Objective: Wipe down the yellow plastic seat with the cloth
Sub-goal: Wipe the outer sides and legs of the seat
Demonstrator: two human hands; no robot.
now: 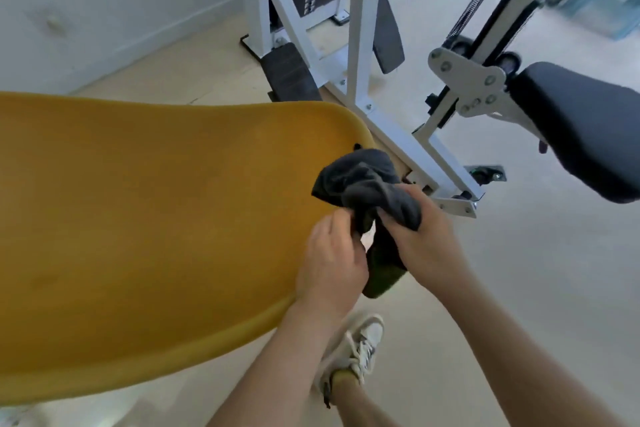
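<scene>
The yellow plastic seat (145, 218) fills the left half of the view, its rounded right edge near the middle. A dark grey cloth (367, 184) is bunched up at that right edge, touching the seat near a small hole. My left hand (332, 263) grips the cloth's lower fold from the left. My right hand (422, 236) holds the cloth from the right, with a tail of it hanging down between the two hands.
A white weight machine frame (360, 45) with a stack of plates stands behind the seat. Its black padded seat (585, 128) juts in at the right. My foot in a white sneaker (360, 347) stands on the pale floor below the hands.
</scene>
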